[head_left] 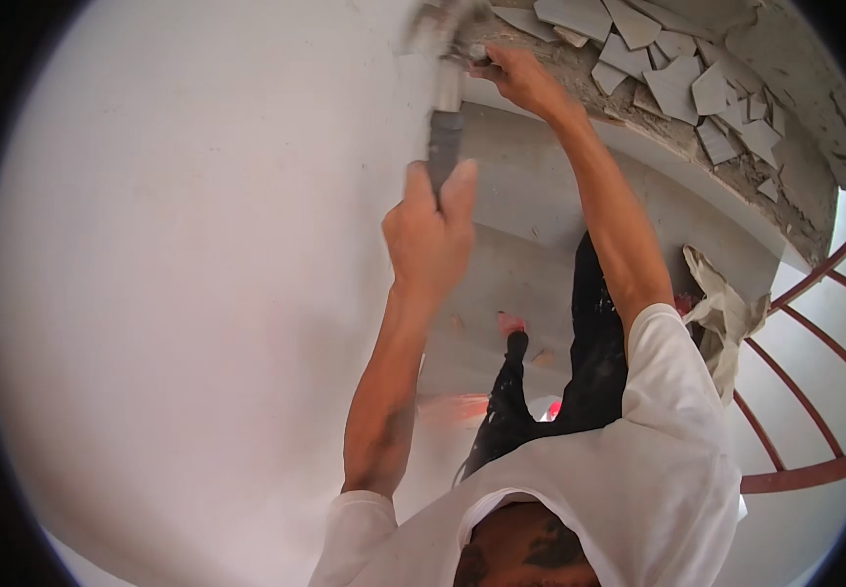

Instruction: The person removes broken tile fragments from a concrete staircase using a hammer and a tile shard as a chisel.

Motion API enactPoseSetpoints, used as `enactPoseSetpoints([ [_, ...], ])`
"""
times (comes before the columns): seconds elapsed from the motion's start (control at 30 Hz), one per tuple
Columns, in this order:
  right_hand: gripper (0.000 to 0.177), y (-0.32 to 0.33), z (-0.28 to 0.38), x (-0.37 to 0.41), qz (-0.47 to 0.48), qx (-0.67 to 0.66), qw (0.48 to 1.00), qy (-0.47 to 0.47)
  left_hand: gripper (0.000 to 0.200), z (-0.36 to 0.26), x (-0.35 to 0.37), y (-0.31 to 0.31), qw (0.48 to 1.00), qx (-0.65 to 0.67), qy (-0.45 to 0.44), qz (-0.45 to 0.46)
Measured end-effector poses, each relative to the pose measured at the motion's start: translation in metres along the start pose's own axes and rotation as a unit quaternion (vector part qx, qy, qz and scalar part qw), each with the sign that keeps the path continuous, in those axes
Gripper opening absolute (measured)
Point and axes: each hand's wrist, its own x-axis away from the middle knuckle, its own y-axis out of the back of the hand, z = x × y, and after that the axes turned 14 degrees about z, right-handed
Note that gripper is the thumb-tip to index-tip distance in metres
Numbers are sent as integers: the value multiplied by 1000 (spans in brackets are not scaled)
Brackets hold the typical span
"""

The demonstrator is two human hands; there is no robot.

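My left hand (430,235) is closed around the dark grip of a hammer (445,137). Its metal shaft points up, and the head at the top is smeared by motion, close to the white wall (198,245). My right hand (524,80) reaches to the same spot, its fingers closed on a short dark tool (480,61), possibly a chisel, mostly hidden by the fingers and the blur. Just beyond the right hand, broken pale tile pieces (675,88) lie scattered on a rough, dusty concrete ledge (795,201).
A brown-red metal railing (814,416) curves along the right side. Crumpled beige sheeting (721,313) hangs beside my right upper arm. Below the ledge, grey steps (531,196) descend towards my feet, where something red (457,406) shows blurred near the wall.
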Motion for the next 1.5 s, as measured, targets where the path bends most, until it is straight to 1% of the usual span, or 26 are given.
enactPoseSetpoints([
  [0.1, 18, -4, -10, 2, -33, -28, 999, 25, 34, -3, 9, -11, 980, 126, -77, -130],
  [0.17, 18, -8, -9, -1, -38, -34, 998, 37, 38, 25, -4, -21, 995, 27, -76, -67],
  [0.23, 19, -5, -7, -2, -31, -34, 999, 25, 41, 33, -19, -28, 987, -141, 79, 0],
  [0.27, 19, -6, -7, -2, -42, -36, 998, 34, 48, 37, -26, -22, 988, -124, 83, 41],
  [0.33, 19, -10, -10, -2, -64, -42, 996, 48, 43, 25, -27, -1, 991, -100, 73, 49],
  [0.37, 19, -10, -8, -1, -45, -38, 998, 26, 40, 12, -20, 10, 991, -91, 76, 60],
  [0.43, 19, -1, -8, -3, 0, -21, 1000, -17, 41, -11, -5, 15, 998, 58, -1, -36],
  [0.47, 19, -6, -12, 0, -15, -26, 1000, -6, 42, -16, 1, 13, 987, 133, -38, -83],
  [0.53, 18, -9, -15, -3, -53, -31, 998, 25, 43, -12, -4, -1, 964, 170, -143, -143],
  [0.57, 18, -6, -13, -4, -41, -23, 999, 19, 44, -4, -7, -7, 947, 186, -196, -175],
  [0.6, 17, -2, -9, -4, -31, -15, 999, 15, 45, 25, -10, -16, 961, 97, -210, -153],
  [0.63, 17, -1, -6, -4, -21, -8, 1000, 11, 46, 31, -15, -17, 989, 7, -118, -89],
  [0.67, 17, 0, -2, -4, -25, -10, 1000, 14, 47, 37, -20, -17, 996, -82, -22, -26],
  [0.7, 17, 1, 0, -3, -31, -10, 999, 16, 48, 42, -25, -18, 982, -169, 74, 38],
  [0.73, 17, 0, -1, -3, -36, -10, 999, 16, 44, 35, -25, -11, 986, -135, 86, 49],
  [0.83, 17, -6, -15, -7, -49, -2, 997, 65, 35, 8, -8, 6, 997, -13, 70, 34],
  [0.93, 16, 0, -5, -3, 3, -26, 999, -24, 31, 3, 8, -8, 983, 120, -93, -102],
  [1.03, 16, 0, -2, -4, -23, -57, 998, 25, 34, 32, -19, -25, 977, -45, -141, -150],
  [1.07, 16, -1, -1, -3, -26, -41, 999, 23, 31, 30, -21, -19, 984, -176, 3, -37],
  [1.13, 17, -2, -3, -3, -35, -6, 999, 17, 31, 28, -26, -1, 990, -130, 45, 19],
  [1.17, 17, 0, -8, -8, -46, -10, 998, 41, 31, 24, -29, 5, 991, -108, 65, 50],
  [1.23, 18, -6, -12, -7, -60, -28, 995, 75, 33, 11, -13, 6, 1000, -9, -12, -26],
  [1.27, 18, -5, -11, -2, -41, -31, 998, 43, 34, 8, -7, 2, 996, 46, -49, -67],
  [1.37, 19, 5, 0, -6, -2, -5, 1000, -19, 37, 39, -18, -29, 972, 31, -174, -152],
  [1.4, 19, 6, 1, -4, 1, 21, 999, -30, 38, 41, -20, -28, 991, -85, -63, -83],
  [1.5, 18, -22, -41, 5, 33, 65, 997, -14, 38, 32, -34, -9, 987, -132, 65, 70],
])
